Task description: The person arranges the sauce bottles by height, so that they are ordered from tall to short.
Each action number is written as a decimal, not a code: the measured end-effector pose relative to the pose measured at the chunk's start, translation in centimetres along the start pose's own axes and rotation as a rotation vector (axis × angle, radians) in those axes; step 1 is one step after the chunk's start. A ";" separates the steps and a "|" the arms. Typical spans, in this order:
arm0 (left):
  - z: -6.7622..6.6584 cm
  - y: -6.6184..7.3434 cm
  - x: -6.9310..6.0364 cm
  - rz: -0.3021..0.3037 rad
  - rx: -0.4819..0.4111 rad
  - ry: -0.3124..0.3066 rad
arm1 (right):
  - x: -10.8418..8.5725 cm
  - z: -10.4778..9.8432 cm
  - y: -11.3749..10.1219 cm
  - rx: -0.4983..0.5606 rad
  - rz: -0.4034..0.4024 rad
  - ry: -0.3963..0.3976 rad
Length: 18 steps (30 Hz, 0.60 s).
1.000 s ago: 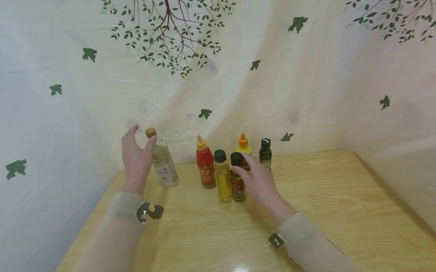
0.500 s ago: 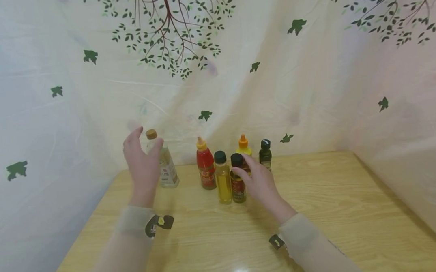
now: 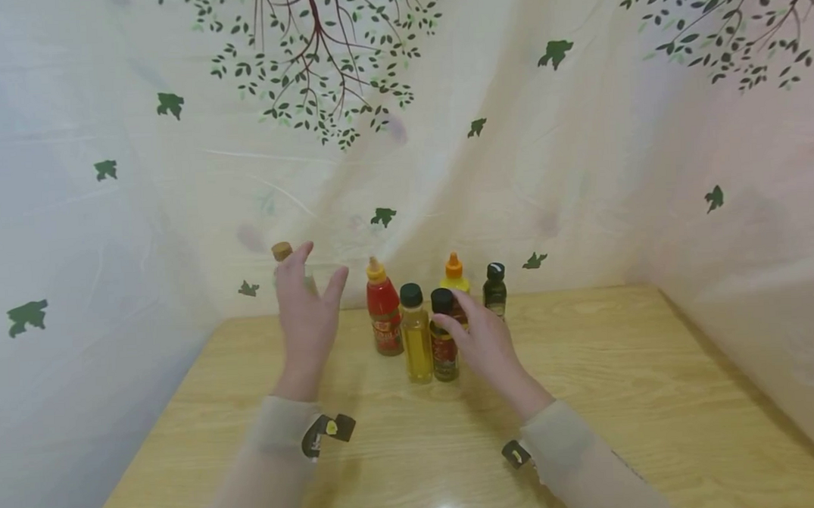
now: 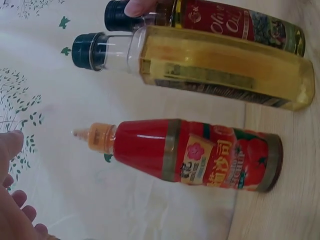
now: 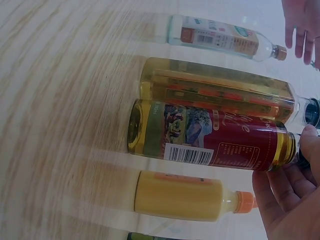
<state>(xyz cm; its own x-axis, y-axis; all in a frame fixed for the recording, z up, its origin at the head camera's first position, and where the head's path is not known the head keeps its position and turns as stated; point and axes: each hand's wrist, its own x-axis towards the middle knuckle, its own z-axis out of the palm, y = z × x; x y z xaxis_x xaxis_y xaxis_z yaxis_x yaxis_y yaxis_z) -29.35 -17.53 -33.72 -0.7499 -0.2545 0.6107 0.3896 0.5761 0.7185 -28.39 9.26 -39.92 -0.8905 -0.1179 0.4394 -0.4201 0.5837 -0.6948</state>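
Note:
My right hand [image 3: 489, 345] grips the black-capped neck of an olive oil bottle [image 5: 200, 132] with a red label, thumb on one side and fingers on the other. The bottle stands upright on the table. Against it, or very close, stands a green-capped bottle of yellow oil [image 3: 418, 352]. My left hand [image 3: 306, 323], fingers spread, is raised over the table holding nothing. It lies between a clear bottle with a brown cap [image 5: 220, 37] and a red ketchup bottle [image 4: 195, 155]. In the head view this hand covers most of the clear bottle.
Behind my right hand stands a yellow squeeze bottle with an orange cap [image 5: 180, 196]. A small dark bottle [image 3: 495, 289] is farther right. All stand on a light wooden table [image 3: 603, 367], near its back edge, where a leaf-printed cloth [image 3: 445, 184] hangs.
My left hand has moved to the right, from beside the clear bottle to in front of it, toward the ketchup bottle. The right hand and all the bottles have stayed in place.

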 end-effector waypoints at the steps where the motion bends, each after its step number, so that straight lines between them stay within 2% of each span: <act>1: 0.2 0.0 -0.1 -0.006 -0.002 -0.011 | 0.0 0.0 0.0 -0.001 0.001 0.000; 11: 2.5 0.1 -1.0 -0.120 -0.028 -0.115 | -0.1 0.1 -0.1 0.004 0.012 -0.006; 18: 4.2 -0.6 -1.1 -0.152 -0.016 -0.160 | 0.0 0.1 0.0 -0.008 0.005 0.000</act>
<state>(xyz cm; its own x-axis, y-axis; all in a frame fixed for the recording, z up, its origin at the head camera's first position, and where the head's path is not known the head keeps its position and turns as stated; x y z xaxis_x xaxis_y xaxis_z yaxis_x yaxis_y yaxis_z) -30.95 -14.31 -36.21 -0.8754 -0.2108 0.4350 0.2726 0.5279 0.8044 -28.42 9.20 -40.01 -0.8926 -0.1150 0.4360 -0.4143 0.5908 -0.6923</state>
